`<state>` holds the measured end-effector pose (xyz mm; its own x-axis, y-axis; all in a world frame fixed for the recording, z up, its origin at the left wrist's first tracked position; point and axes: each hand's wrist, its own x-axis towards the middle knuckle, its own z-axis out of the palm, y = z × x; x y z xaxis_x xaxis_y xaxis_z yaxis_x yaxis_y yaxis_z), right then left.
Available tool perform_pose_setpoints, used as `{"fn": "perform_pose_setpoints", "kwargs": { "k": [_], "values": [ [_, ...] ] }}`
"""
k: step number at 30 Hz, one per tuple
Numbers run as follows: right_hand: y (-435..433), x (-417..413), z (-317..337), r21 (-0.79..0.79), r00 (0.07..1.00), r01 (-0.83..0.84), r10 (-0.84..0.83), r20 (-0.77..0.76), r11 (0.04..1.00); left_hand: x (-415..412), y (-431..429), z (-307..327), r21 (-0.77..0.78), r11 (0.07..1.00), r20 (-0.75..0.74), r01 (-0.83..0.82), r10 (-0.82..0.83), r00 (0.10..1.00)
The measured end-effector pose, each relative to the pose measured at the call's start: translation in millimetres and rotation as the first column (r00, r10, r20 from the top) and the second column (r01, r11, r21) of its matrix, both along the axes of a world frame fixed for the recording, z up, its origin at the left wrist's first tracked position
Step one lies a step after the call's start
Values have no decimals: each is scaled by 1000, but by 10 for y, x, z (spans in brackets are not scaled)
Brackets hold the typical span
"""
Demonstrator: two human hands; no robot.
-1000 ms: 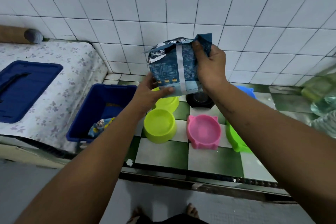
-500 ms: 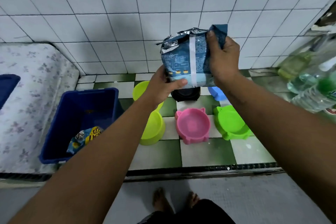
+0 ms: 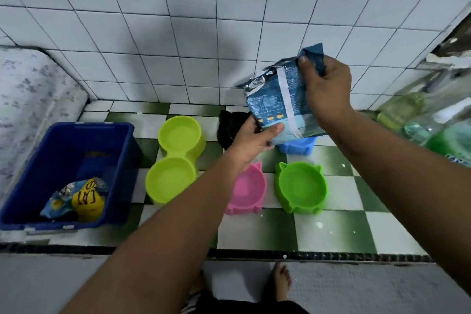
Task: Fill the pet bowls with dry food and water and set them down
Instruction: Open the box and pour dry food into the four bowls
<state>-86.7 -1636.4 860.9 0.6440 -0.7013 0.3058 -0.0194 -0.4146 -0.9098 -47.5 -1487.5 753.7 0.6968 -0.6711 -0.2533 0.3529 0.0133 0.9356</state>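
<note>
Both hands hold a blue pet-food bag (image 3: 277,102) above the back bowls. My left hand (image 3: 251,139) grips its bottom corner; my right hand (image 3: 327,89) pinches its torn top and side. Below, on the green-and-white checked counter (image 3: 339,229), stand a yellow-green double bowl (image 3: 175,158), a pink cat-shaped bowl (image 3: 248,192), a green cat-shaped bowl (image 3: 302,186), a blue bowl (image 3: 297,146) and a black bowl (image 3: 229,127). The blue and black bowls are partly hidden by the bag and my left hand. The bowls that show look empty.
A dark blue plastic bin (image 3: 68,173) at the left holds a crumpled yellow-and-blue cat-food packet (image 3: 79,197). Water bottles (image 3: 438,130) stand blurred at the right. A white tiled wall (image 3: 204,33) backs the counter. A floral-covered surface (image 3: 28,99) lies far left. Bare feet (image 3: 280,283) show below.
The view has swung left and down, so bag and hands now sit right of centre. The bag has tilted, its open top leaning left. Both hands keep their hold.
</note>
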Motion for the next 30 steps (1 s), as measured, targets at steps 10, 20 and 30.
{"fn": "perform_pose_setpoints", "kwargs": {
  "k": [10, 20, 30],
  "values": [
    [-580, 107, -354, -102, 984, -107, 91, -151, 989, -304, -826, -369, 2, 974, -201, -226, 222, 954],
    [-642, 380, -483, -167, 954, -186, 138, -268, 968, -298, -1077, -535, 49, 943, -287, -329, 329, 900],
    [-595, 633, -523, -214, 906, -286, 191, -378, 934, -291, -1151, -634, 8, 931, -431, -365, 333, 839]
  ]
}}
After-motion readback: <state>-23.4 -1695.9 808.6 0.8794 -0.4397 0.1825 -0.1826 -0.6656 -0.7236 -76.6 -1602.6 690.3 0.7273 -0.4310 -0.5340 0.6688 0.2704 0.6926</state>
